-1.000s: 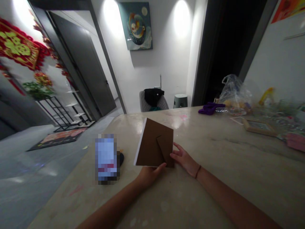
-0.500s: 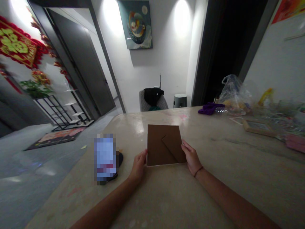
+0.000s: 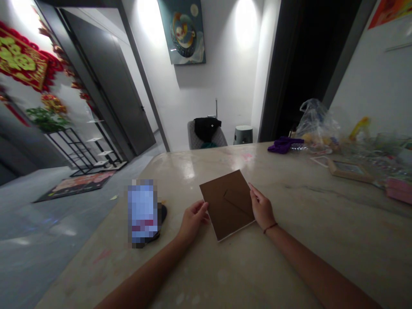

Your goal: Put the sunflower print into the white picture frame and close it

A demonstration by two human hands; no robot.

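A square brown board (image 3: 228,210) with thin pale edges and a slanted strut line on its face is held above the table (image 3: 206,274), turned at an angle. My left hand (image 3: 194,219) pinches its left edge, thumb on top and fingers partly beneath. On the other side, my right hand (image 3: 262,209) grips the right edge, with a dark band on the wrist. To the left of my left hand is a pixelated, bright phone-like screen (image 3: 143,212) with a dark object behind it.
At the right lie a wooden frame (image 3: 349,170), a pink item (image 3: 398,189), a purple cloth (image 3: 283,145) and clear plastic bags (image 3: 317,124). Past the far table edge stand a chair (image 3: 193,135) with dark clothing and a grey stool (image 3: 243,134).
The board has turned counter-clockwise, its right side up and its left corner lower. My left hand has shifted slightly right, and my right hand has moved a little along the edge.
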